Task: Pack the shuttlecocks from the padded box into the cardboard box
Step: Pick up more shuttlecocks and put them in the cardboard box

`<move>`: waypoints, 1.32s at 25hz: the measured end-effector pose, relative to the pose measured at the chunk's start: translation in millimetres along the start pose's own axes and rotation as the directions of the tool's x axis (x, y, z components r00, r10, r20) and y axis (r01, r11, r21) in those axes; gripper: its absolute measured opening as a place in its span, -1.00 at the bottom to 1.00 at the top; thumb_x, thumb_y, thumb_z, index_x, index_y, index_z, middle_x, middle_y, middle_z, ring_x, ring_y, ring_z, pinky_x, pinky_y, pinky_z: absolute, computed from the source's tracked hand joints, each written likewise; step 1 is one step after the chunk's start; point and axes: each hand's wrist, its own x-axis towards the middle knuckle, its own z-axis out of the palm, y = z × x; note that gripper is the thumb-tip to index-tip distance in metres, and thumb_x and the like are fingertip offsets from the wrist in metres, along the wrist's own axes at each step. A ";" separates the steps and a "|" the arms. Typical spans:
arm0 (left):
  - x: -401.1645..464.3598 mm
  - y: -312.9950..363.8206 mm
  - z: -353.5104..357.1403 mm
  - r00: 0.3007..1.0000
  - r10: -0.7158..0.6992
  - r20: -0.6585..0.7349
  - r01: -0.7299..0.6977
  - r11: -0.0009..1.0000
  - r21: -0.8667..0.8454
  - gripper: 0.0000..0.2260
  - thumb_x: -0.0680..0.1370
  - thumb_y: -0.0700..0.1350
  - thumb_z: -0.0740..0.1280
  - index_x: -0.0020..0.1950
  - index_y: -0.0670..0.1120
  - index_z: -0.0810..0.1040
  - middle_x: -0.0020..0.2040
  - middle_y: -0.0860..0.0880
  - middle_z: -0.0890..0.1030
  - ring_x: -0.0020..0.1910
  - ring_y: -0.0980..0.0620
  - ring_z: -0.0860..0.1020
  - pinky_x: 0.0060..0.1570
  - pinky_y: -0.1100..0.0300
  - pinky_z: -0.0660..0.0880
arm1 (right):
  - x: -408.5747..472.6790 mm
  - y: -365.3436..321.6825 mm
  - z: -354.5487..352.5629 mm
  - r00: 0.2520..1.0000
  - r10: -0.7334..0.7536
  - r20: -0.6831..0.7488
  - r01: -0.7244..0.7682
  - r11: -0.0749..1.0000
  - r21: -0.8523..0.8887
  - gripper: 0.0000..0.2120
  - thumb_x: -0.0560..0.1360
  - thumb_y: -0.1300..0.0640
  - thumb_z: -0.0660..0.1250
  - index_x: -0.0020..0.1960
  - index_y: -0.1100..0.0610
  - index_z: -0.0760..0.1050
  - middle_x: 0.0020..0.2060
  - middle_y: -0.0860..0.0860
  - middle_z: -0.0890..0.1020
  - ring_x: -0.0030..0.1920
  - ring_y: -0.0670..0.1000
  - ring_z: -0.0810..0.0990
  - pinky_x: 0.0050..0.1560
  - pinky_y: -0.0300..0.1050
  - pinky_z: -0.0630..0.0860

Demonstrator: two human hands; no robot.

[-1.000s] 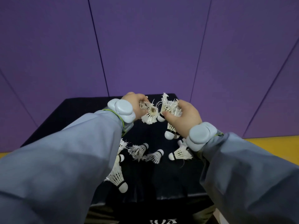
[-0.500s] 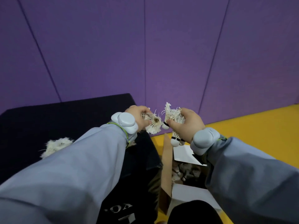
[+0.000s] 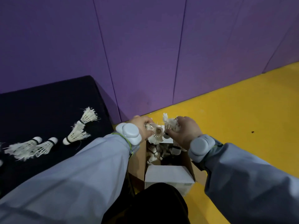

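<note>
My left hand (image 3: 142, 127) grips white feather shuttlecocks (image 3: 156, 135), and my right hand (image 3: 186, 131) grips another bunch of shuttlecocks (image 3: 171, 124). Both hands hover side by side above the open cardboard box (image 3: 137, 159) on the floor. Inside the box lie several shuttlecocks (image 3: 153, 156). To the left, the dark padded box (image 3: 48, 97) carries several loose shuttlecocks, among them a stacked pair (image 3: 80, 126) and two lying side by side (image 3: 32, 147).
A purple padded wall (image 3: 145, 54) stands behind both boxes. Yellow floor (image 3: 242, 110) stretches to the right. The cardboard box has a white flap (image 3: 168, 175) at its near side. My dark knee (image 3: 153, 206) is at the bottom. Grey bands sit on both wrists.
Both hands carried their shuttlecocks rightward from above the padded box to above the cardboard box. The view turned right with them, so the box's inside shows.
</note>
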 end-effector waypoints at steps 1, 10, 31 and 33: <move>5.1 -1.8 8.8 1.000 -0.002 0.025 0.001 1.000 0.005 -0.70 0.47 -0.07 0.38 0.21 0.04 0.56 0.25 -0.05 0.46 0.21 -0.06 0.49 0.10 0.26 0.38 | 5.5 8.0 6.3 1.000 0.010 0.003 -0.009 1.000 -0.026 -0.70 0.38 -0.17 0.32 -0.27 -0.02 0.27 -0.18 0.00 0.41 -0.10 0.10 0.46 -0.03 0.05 0.50; 63.5 -26.4 88.8 0.967 -0.142 0.213 0.171 0.978 -0.123 -0.54 0.49 -0.04 0.39 0.38 0.10 0.41 0.40 -0.07 0.36 0.32 -0.09 0.44 0.27 0.18 0.38 | 61.4 76.1 75.2 0.981 0.127 0.146 -0.126 0.992 -0.018 -0.72 0.48 -0.04 0.31 -0.05 0.18 0.43 -0.16 0.06 0.43 -0.04 0.13 0.42 -0.12 -0.10 0.32; 36.9 -45.1 47.7 0.985 -0.137 0.108 0.160 0.954 -0.253 -0.24 0.47 -0.07 0.40 0.55 0.06 0.03 0.48 -0.06 0.32 0.34 -0.12 0.45 0.29 0.00 0.44 | 47.6 5.4 62.0 0.976 0.018 0.218 -0.002 0.997 -0.075 -0.25 0.43 -0.09 0.39 0.52 -0.01 0.14 0.45 -0.02 0.35 0.45 0.08 0.29 0.39 -0.06 0.29; 4.9 -60.7 18.6 0.990 -0.129 0.053 0.139 0.956 -0.258 -0.26 0.48 -0.08 0.39 0.55 0.06 0.05 0.47 -0.05 0.33 0.32 -0.12 0.46 0.29 0.01 0.44 | 24.9 -33.6 53.7 0.977 -0.060 0.205 0.082 0.991 -0.101 -0.25 0.44 -0.10 0.37 0.52 -0.02 0.12 0.46 -0.04 0.34 0.45 0.07 0.31 0.36 -0.07 0.31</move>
